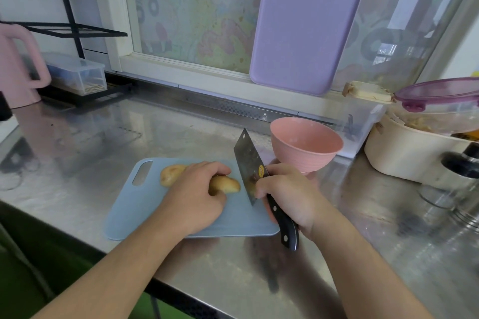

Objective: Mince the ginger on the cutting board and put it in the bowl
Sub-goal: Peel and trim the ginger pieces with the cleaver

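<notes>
Pinning the ginger (225,184) mid-board, the left hand (197,194) curls its fingers over it on the blue cutting board (145,212); right hand (290,197) fingers clamp the cleaver (248,166), blade touching the ginger's tip. Pink bowl (307,145) waits at two o'clock on the steel surface (90,137).

Single head-worn wide-angle view, aimed forward and down from close above the steel counter (77,153). Blue cutting board (145,215) is framed centrally, window wall behind; frame edges are bowed by lens distortion.
</notes>
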